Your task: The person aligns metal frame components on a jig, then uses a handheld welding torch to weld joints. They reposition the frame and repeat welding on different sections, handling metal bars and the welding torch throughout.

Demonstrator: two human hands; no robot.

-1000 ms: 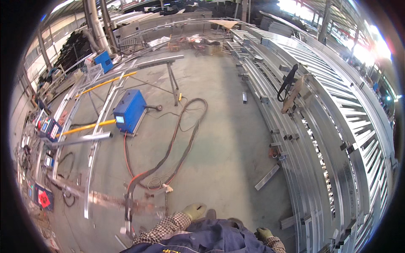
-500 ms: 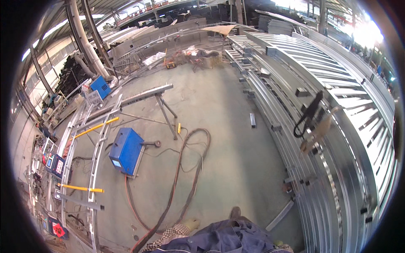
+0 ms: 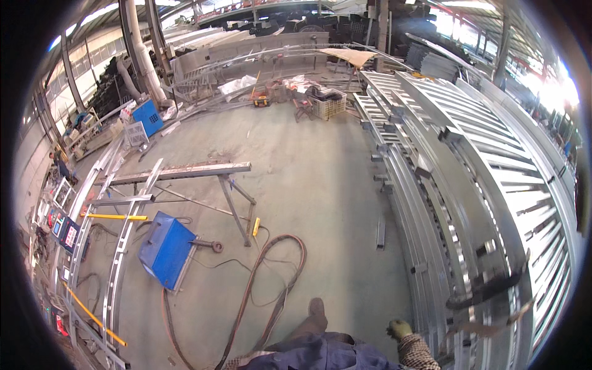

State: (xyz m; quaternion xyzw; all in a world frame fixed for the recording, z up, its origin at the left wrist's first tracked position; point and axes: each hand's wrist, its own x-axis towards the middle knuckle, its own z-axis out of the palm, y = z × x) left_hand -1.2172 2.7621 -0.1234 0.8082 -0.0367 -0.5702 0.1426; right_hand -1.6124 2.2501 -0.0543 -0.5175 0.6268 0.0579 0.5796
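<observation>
My right hand (image 3: 399,328), in a yellow-green glove with a checked sleeve behind it, hangs low beside the stacked metal frames (image 3: 447,246). Its fingers are slightly spread and loosely bent, with nothing visible in them. Apart from the hand, a dark strap (image 3: 481,296) lies over the near part of the stack. Of my left arm only a bit of checked sleeve (image 3: 243,359) shows at the lower edge; the hand itself is out of sight. My shoe (image 3: 317,306) is on the floor ahead of my dark blue clothing.
A blue machine (image 3: 165,250) stands at left, with cables (image 3: 246,296) looped across the floor. Behind it is a metal trestle (image 3: 237,168). Long rails with yellow bars (image 3: 117,217) line the left. A loose metal piece (image 3: 381,235) lies by the stack; a crate (image 3: 330,108) sits far back.
The view has shifted forward; the blue machine and stack sit lower in the picture. My right hand has come into plain view, while my left hand has dropped out. The leading foot looks different.
</observation>
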